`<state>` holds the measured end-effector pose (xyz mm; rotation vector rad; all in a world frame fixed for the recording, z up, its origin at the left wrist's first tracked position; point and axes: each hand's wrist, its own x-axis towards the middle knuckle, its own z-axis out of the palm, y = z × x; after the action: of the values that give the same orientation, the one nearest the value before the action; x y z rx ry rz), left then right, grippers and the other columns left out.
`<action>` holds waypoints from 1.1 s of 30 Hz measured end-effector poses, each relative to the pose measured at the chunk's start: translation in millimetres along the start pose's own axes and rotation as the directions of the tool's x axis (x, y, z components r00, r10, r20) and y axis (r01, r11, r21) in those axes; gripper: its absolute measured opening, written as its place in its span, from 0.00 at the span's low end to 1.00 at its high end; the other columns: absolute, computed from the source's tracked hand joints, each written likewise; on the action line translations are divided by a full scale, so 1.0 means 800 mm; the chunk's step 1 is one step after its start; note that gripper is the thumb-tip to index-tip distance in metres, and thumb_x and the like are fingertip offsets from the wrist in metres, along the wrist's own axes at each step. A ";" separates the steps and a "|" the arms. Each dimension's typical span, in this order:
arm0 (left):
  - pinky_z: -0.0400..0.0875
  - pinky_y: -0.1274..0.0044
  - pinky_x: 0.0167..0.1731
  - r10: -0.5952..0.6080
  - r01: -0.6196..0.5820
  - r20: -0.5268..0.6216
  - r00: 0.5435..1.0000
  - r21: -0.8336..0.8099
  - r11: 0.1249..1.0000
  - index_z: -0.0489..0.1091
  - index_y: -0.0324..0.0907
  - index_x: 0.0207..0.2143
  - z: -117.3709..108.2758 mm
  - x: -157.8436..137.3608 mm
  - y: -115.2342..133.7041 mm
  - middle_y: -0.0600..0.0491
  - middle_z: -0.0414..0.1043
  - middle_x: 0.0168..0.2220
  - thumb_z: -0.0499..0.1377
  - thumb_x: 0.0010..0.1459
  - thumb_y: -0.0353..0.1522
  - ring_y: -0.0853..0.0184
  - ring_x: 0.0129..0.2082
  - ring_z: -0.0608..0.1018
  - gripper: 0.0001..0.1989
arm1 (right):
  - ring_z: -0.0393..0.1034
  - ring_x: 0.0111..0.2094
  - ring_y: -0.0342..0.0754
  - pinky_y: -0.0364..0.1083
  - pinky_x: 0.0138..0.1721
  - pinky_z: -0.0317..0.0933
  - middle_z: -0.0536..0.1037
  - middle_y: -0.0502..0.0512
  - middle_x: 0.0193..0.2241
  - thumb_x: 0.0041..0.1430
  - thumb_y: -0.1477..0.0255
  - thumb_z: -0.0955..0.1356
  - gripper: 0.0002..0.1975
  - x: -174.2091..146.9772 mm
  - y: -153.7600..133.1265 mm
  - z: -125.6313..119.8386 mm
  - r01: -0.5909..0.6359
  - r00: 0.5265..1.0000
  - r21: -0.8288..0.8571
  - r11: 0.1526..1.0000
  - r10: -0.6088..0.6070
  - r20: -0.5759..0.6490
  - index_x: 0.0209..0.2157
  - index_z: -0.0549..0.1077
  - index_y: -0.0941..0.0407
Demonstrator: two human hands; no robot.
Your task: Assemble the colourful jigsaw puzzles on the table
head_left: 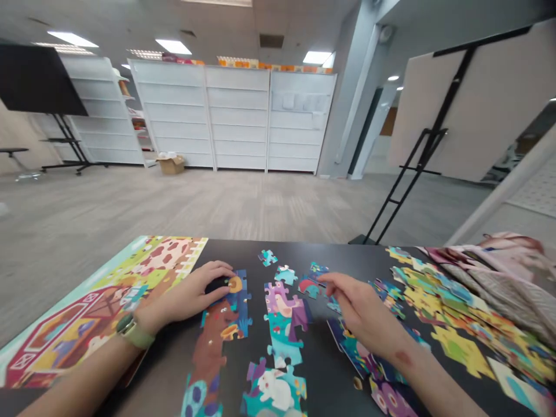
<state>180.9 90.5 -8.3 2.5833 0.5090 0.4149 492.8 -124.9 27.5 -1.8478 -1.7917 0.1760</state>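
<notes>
One left hand point(198, 292), fingers parted, is resting on a brown-animal puzzle strip point(214, 333) toward ten o'clock; the right hand point(359, 307), grip unclear, is touching a red-and-teal piece point(308, 286) toward one o'clock.

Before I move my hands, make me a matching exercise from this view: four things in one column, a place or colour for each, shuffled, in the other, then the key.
Column one
1. Left hand
2. Watch strap
3. White rabbit
4. Cardboard box

Column two
A. On the floor by the white shelves
B. Printed on teal pieces
C. At the brown-animal strip
D. Pale green

Pairs: 1-C, 2-D, 3-B, 4-A
</notes>
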 end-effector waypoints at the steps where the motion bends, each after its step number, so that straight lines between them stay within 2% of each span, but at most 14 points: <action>1: 0.67 0.69 0.58 -0.007 0.007 0.003 1.000 0.006 1.000 0.69 0.49 0.54 0.001 0.000 0.000 0.50 0.68 0.57 0.52 0.69 0.41 0.59 0.57 0.71 0.15 | 0.74 0.40 0.49 0.48 0.44 0.66 0.79 0.53 0.38 0.62 0.81 0.56 0.22 0.000 0.002 -0.001 0.007 1.000 0.006 1.000 -0.007 0.021 0.49 0.73 0.52; 5: 0.67 0.67 0.58 -0.032 0.031 0.019 0.999 0.019 0.999 0.70 0.50 0.55 0.005 0.000 -0.001 0.51 0.68 0.58 0.53 0.69 0.42 0.57 0.57 0.71 0.16 | 0.74 0.44 0.50 0.48 0.47 0.65 0.80 0.54 0.41 0.62 0.83 0.58 0.21 0.003 0.013 -0.004 0.015 0.993 -0.024 1.000 -0.013 0.116 0.46 0.76 0.52; 10: 0.66 0.65 0.60 -0.036 0.034 0.056 0.998 0.042 0.999 0.69 0.51 0.57 0.003 -0.001 0.002 0.49 0.66 0.61 0.54 0.68 0.42 0.55 0.60 0.69 0.18 | 0.74 0.44 0.50 0.48 0.48 0.65 0.81 0.54 0.40 0.64 0.80 0.61 0.16 0.003 0.020 -0.009 0.001 0.996 -0.048 0.999 0.003 0.086 0.44 0.78 0.53; 13: 0.65 0.65 0.60 -0.032 0.026 0.085 0.996 0.066 0.997 0.67 0.53 0.59 0.000 -0.004 0.005 0.50 0.63 0.63 0.59 0.64 0.43 0.53 0.61 0.68 0.22 | 0.72 0.48 0.51 0.50 0.52 0.64 0.79 0.54 0.44 0.63 0.72 0.68 0.12 -0.002 0.008 -0.003 0.035 0.994 -0.003 0.999 -0.035 0.099 0.48 0.77 0.51; 17: 0.64 0.65 0.61 -0.039 0.030 0.115 0.993 0.083 0.996 0.65 0.54 0.61 -0.001 -0.005 0.008 0.49 0.60 0.65 0.65 0.58 0.45 0.51 0.62 0.67 0.30 | 0.67 0.54 0.53 0.51 0.56 0.62 0.75 0.56 0.51 0.55 0.62 0.76 0.22 -0.012 -0.017 0.017 0.128 0.967 0.102 0.986 -0.147 0.207 0.51 0.76 0.50; 19: 0.63 0.65 0.61 -0.057 0.048 0.117 0.991 0.082 0.995 0.66 0.52 0.60 -0.001 -0.005 0.007 0.48 0.59 0.65 0.65 0.57 0.46 0.51 0.63 0.66 0.30 | 0.66 0.56 0.54 0.53 0.57 0.61 0.74 0.56 0.53 0.54 0.61 0.76 0.21 -0.016 -0.024 0.026 0.154 0.952 0.115 0.981 -0.179 0.248 0.50 0.78 0.48; 22: 0.63 0.65 0.62 -0.075 0.067 0.115 0.990 0.073 0.995 0.67 0.50 0.58 -0.003 -0.004 0.006 0.47 0.58 0.65 0.65 0.57 0.46 0.51 0.63 0.66 0.28 | 0.64 0.57 0.55 0.54 0.58 0.59 0.73 0.56 0.54 0.57 0.62 0.75 0.14 -0.018 -0.025 0.032 0.165 0.945 0.107 0.980 -0.189 0.268 0.45 0.80 0.48; 26: 0.64 0.65 0.61 -0.068 0.063 0.104 0.992 0.052 0.997 0.67 0.49 0.58 -0.006 -0.005 0.007 0.46 0.59 0.64 0.66 0.57 0.46 0.51 0.62 0.67 0.28 | 0.67 0.51 0.53 0.51 0.53 0.62 0.75 0.56 0.48 0.59 0.66 0.73 0.09 -0.018 -0.030 0.025 0.165 0.950 0.087 0.982 -0.182 0.254 0.42 0.79 0.51; 29: 0.63 0.65 0.61 -0.059 0.055 0.106 0.993 0.043 0.998 0.67 0.49 0.59 -0.007 -0.005 0.008 0.46 0.59 0.64 0.65 0.58 0.46 0.52 0.62 0.66 0.28 | 0.71 0.39 0.48 0.46 0.42 0.63 0.76 0.51 0.37 0.58 0.67 0.73 0.05 -0.022 -0.042 0.017 0.139 0.944 0.072 0.988 -0.154 0.291 0.34 0.77 0.54; 31: 0.62 0.64 0.62 -0.053 0.050 0.114 0.992 0.037 0.998 0.66 0.49 0.59 -0.006 -0.005 0.008 0.46 0.59 0.64 0.64 0.59 0.46 0.52 0.62 0.66 0.28 | 0.71 0.33 0.47 0.44 0.35 0.60 0.76 0.48 0.31 0.53 0.62 0.75 0.11 -0.027 -0.053 0.014 0.126 0.923 0.066 0.990 -0.141 0.359 0.30 0.75 0.54; 33: 0.62 0.64 0.62 -0.053 0.049 0.120 0.991 0.034 0.998 0.66 0.49 0.58 -0.005 -0.005 0.007 0.46 0.59 0.64 0.65 0.59 0.45 0.52 0.62 0.65 0.28 | 0.71 0.31 0.48 0.44 0.32 0.56 0.77 0.48 0.29 0.47 0.57 0.76 0.16 -0.032 -0.063 0.015 0.131 0.892 0.050 0.990 -0.140 0.431 0.29 0.74 0.54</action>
<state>177.2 86.0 -2.8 2.5991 0.5412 0.2329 440.2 -147.8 33.9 -1.7568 -2.1980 0.5916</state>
